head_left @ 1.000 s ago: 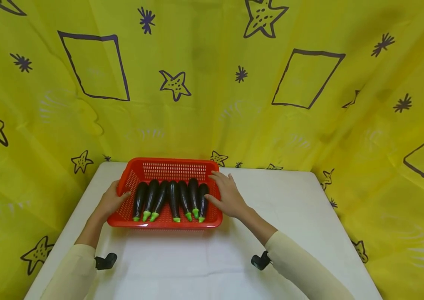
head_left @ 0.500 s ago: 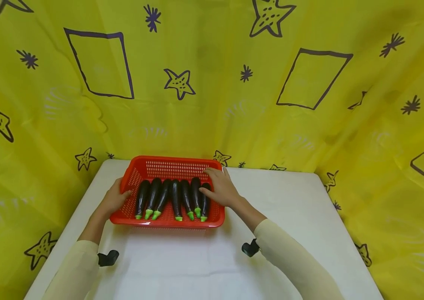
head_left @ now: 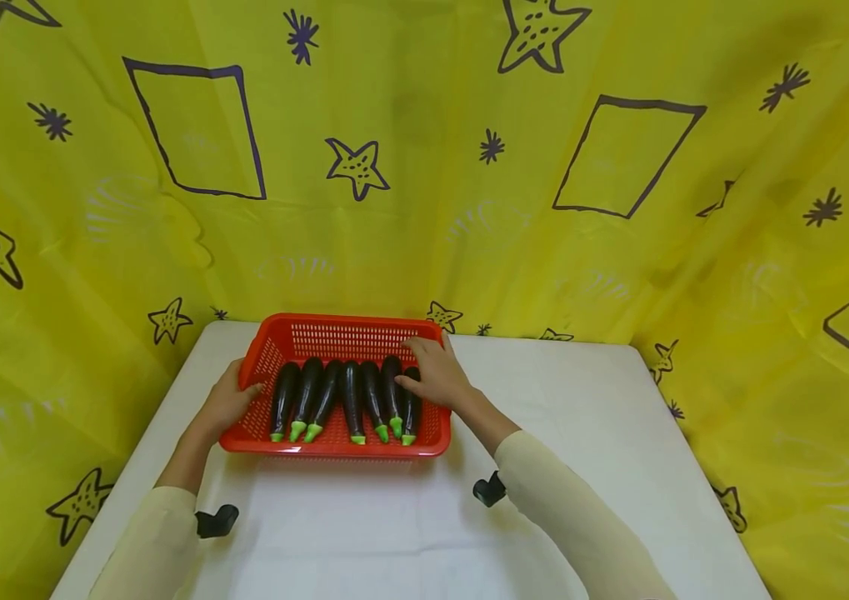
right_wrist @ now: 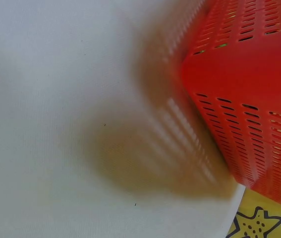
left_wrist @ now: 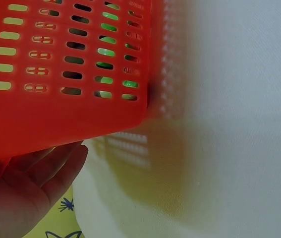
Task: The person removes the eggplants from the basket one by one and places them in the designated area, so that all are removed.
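A red basket (head_left: 334,450) is being borne by the bench (head_left: 581,417) close to its far edge, nearer the far left corner than the far right one. Seven eggplants (head_left: 352,400) are being held inside it, ranged side by side, their green ends being pointed toward the near edge of the bench.

The basket's left side is being gripped by the left hand (head_left: 227,402): the thumb is being set over the rim, and in the left wrist view fingers (left_wrist: 72,167) are being shown outside, just below it. The right hand (head_left: 439,375) is being held over the basket's right end with its fingers loosely spread and its thumb above the rightmost eggplants; whether any of these is being touched cannot be told.

Cream sleeves (head_left: 150,542) are being worn, and a black piece (head_left: 217,522) is being carried near each wrist. The bench's far edge is being backed by a yellow curtain (head_left: 409,233) printed with dark stars and four-sided outlines.
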### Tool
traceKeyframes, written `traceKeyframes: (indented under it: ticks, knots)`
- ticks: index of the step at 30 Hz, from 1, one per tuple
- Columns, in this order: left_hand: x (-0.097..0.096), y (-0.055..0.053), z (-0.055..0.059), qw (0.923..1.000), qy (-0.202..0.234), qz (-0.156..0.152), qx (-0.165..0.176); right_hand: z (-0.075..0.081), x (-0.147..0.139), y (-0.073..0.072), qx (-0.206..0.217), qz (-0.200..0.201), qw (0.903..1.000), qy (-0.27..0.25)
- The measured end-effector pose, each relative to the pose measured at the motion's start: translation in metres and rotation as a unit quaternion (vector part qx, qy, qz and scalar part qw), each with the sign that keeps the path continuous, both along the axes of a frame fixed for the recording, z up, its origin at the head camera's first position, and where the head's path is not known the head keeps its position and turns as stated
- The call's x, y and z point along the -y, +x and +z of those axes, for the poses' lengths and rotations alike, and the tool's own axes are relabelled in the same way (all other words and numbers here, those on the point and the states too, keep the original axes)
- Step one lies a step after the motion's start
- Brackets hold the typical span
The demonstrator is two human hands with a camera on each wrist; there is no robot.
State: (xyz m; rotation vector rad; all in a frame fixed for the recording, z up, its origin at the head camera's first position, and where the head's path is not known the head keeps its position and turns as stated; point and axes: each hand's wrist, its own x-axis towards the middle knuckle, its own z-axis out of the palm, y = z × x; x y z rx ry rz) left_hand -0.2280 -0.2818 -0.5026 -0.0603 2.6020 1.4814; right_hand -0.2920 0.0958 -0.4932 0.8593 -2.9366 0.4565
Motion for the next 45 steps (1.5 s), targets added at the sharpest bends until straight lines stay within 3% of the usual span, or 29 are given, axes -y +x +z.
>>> traceKeyframes:
  ticks: [7, 15, 21, 30, 40, 45]
  knots:
    - [-0.002, 0.002, 0.002, 1.0000, 0.000, 0.000, -0.004, -0.004, 0.004, -0.001, -0.004, -0.019, 0.9972, 0.072]
    - [-0.003, 0.003, 0.002, 1.0000, -0.002, 0.003, -0.006, -0.008, 0.010, -0.003, -0.017, -0.028, 0.9829, 0.181]
    - [-0.002, 0.003, 0.001, 1.0000, 0.006, 0.006, -0.005, -0.005, 0.012, 0.001, -0.017, -0.023, 0.9745, 0.223]
    - [-0.002, 0.001, -0.002, 0.9998, 0.008, 0.009, -0.014, -0.004, 0.008, -0.003, -0.005, -0.012, 0.9851, 0.172]
    - [-0.002, 0.000, -0.003, 0.9998, 0.012, 0.013, -0.009, 0.009, 0.007, -0.005, 0.050, 0.008, 0.9963, 0.070]
    - [-0.002, 0.001, -0.004, 0.9998, 0.011, 0.013, -0.011, 0.013, 0.007, 0.000, 0.050, 0.015, 0.9984, 0.019]
